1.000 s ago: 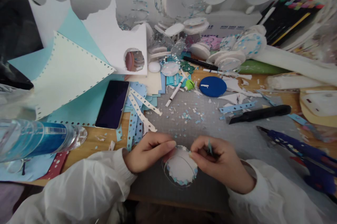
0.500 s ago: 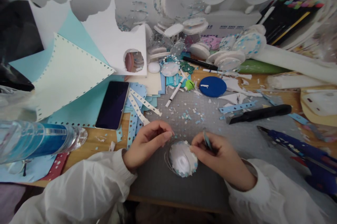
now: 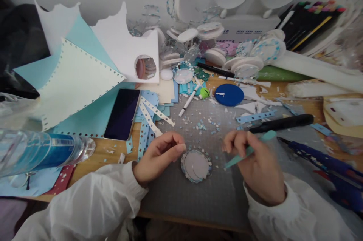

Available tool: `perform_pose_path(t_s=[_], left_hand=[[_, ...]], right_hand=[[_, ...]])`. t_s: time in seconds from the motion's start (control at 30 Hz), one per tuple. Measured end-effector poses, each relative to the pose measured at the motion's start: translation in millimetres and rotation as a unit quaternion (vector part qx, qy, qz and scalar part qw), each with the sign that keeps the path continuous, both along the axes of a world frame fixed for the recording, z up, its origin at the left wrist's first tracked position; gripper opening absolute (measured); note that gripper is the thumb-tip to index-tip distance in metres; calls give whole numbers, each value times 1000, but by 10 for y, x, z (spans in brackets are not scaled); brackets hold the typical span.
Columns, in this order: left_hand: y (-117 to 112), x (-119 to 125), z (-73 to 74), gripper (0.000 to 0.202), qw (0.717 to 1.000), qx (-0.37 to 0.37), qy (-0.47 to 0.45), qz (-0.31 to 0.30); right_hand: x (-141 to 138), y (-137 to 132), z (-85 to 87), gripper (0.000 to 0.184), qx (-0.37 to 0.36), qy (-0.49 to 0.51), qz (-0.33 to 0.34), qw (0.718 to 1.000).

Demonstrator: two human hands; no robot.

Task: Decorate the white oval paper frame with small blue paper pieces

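Flat on the dark grey cutting mat [image 3: 172, 195] lies a round disc [image 3: 196, 166] with a pale centre and small blue and white paper bits around its rim. My left hand [image 3: 163, 154] is just left of it, thumb and forefinger pinched together; anything between those fingertips is too small to make out. Right of the disc and raised, my right hand [image 3: 255, 161] is closed around slim teal tweezers [image 3: 251, 150], their narrow end pointing down and left. Motion blurs that hand slightly. Tiny paper stars [image 3: 202, 124] are scattered beyond the disc.
A water bottle [image 3: 42, 149] lies at the left, near a phone [image 3: 121, 114] and punched paper sheets [image 3: 79, 82]. At the right are a black cutter [image 3: 283, 123] and a blue glue gun [image 3: 317, 161]. A blue oval pad [image 3: 229, 94] and decorated discs [image 3: 217, 56] sit farther back.
My right hand has left the disc's edge, moved right and up, and turned so the tweezers show fully. The disc now shows its flat face. My left hand has barely moved.
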State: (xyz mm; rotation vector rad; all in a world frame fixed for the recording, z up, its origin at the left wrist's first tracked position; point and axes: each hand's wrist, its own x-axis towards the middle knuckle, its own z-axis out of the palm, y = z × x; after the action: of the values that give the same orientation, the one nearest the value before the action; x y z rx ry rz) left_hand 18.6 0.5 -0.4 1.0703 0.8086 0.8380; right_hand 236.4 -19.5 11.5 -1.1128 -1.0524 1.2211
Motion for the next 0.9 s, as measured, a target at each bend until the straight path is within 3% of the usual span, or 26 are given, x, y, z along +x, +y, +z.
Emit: perform_pose_path(t_s=[0.13, 0.27, 0.37, 0.47, 0.9], left_hand=[[-19, -9, -45, 27, 1000, 18, -20, -10], [-24, -6, -62, 27, 999, 25, -26, -11], [-9, 6, -14, 27, 999, 35, -11, -10], [8, 15, 50, 25, 998, 66, 5, -11], [-9, -1, 53, 20, 996, 45, -59, -53]], right_hand=[[7, 60, 34, 46, -13, 57, -19, 998], [-3, 17, 23, 43, -58, 77, 36, 995], [-14, -43, 6, 25, -25, 77, 103, 991], [-17, -87, 2, 5, 25, 41, 125, 991], [32, -112, 26, 26, 177, -82, 139, 971]])
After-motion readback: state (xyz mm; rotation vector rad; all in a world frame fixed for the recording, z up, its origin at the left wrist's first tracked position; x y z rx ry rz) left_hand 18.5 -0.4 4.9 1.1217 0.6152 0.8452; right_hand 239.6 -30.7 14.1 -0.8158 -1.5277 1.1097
